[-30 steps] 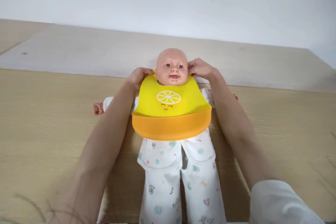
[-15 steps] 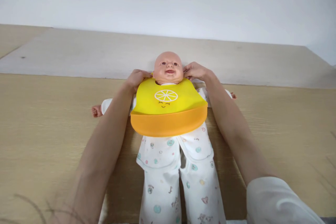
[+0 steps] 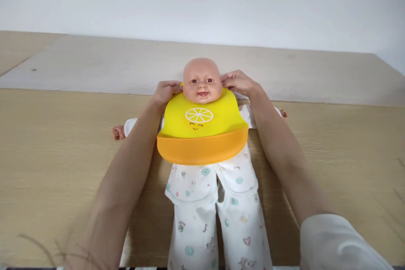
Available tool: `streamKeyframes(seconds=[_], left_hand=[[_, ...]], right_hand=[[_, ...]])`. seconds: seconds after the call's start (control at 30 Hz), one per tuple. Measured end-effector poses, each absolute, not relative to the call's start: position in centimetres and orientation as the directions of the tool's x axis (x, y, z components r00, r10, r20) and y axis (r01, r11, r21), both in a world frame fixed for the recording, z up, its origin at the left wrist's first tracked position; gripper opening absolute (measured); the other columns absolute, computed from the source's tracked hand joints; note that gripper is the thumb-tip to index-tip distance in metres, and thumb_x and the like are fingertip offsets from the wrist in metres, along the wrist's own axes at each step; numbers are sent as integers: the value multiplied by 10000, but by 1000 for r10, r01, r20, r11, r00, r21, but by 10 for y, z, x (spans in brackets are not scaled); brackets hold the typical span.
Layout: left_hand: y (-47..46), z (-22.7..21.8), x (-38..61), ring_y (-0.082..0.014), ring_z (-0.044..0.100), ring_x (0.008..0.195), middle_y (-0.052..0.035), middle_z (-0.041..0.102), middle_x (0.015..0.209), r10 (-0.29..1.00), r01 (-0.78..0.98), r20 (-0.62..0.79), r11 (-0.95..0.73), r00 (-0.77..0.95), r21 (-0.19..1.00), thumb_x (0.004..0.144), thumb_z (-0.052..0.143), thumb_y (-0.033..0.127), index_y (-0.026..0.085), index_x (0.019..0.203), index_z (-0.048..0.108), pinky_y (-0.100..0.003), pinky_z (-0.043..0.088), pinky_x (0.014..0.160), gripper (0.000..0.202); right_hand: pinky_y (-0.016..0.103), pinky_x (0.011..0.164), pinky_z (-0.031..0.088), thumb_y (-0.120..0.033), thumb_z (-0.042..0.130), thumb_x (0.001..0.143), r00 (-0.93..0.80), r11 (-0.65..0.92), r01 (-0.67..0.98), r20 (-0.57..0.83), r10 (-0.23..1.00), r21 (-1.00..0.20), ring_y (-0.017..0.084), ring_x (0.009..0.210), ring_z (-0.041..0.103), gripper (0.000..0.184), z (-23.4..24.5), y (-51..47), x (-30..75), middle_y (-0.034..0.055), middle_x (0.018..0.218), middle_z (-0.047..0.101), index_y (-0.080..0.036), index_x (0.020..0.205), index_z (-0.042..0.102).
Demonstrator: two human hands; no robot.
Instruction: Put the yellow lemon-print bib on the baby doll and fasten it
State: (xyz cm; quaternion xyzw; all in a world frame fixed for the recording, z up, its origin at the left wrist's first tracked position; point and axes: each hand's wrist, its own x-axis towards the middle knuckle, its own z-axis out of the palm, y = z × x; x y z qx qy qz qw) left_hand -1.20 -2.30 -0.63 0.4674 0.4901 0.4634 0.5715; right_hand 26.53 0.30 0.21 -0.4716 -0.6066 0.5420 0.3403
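Note:
A baby doll (image 3: 202, 78) in white printed clothes lies on its back, arms spread. Over its chest is a yellow bib (image 3: 175, 112) with a lemon-slice print and an orange catch pocket (image 3: 202, 150). My left hand (image 3: 167, 92) is closed on the bib's neck strap beside the doll's head; a yellow tip shows at the fingers. On the opposite side, my right hand (image 3: 239, 82) is closed in a pinch at the bib's other neck end, its fingertips partly hidden behind the head. The doll's chin covers the bib's neck opening.
Under the doll is a light wooden surface (image 3: 57, 156). A paler grey strip (image 3: 126, 63) runs behind its head, up to a white wall (image 3: 202, 4). The doll's small hands (image 3: 118, 132) stick out beyond my forearms on both sides.
The doll's head has tipped forward, so its chin now hides the neck opening that showed before. Both my hands stay beside the head, with only slight shifts.

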Motion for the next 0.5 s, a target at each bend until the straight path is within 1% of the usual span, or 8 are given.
streamKeyframes(seconds=[0.07,0.13,0.23,0.37,0.5], left_hand=[[-22,-7,-12,-198,666,605,-8,657,569,987,-60,-144,148,76,987,576,645,136,156,617,684,-266,541,569,60],[-20,-8,-11,-186,642,555,-9,644,534,987,-49,-158,160,44,986,565,635,111,154,580,678,-253,520,520,63],[-19,-10,-11,-155,595,478,1,639,514,991,-44,-137,137,8,990,562,661,103,152,573,682,-235,491,471,55],[-20,-10,-12,-173,646,544,3,697,609,998,-136,-63,65,25,989,575,700,127,164,668,726,-252,531,530,103],[-22,-8,-12,-178,645,542,-3,687,591,996,-126,-91,91,2,988,574,717,120,156,663,724,-257,529,532,97]], right_hand=[[174,508,347,-108,667,633,-316,-38,180,-94,944,-983,45,514,434,241,1,4,265,0,609,599,-86,866,721],[170,469,291,-106,662,635,-307,-20,186,-77,949,-982,36,487,396,230,0,5,264,-7,574,572,-79,856,718],[166,441,225,-115,671,639,-301,8,197,-53,952,-980,24,463,364,190,-1,5,265,-19,528,528,-70,819,708],[155,444,212,-138,708,647,-291,27,149,-18,957,-988,11,460,357,189,0,6,266,-30,527,515,-73,825,699],[154,439,222,-125,703,635,-315,21,156,-30,949,-988,21,461,395,169,0,5,266,-26,503,504,-64,792,693]])
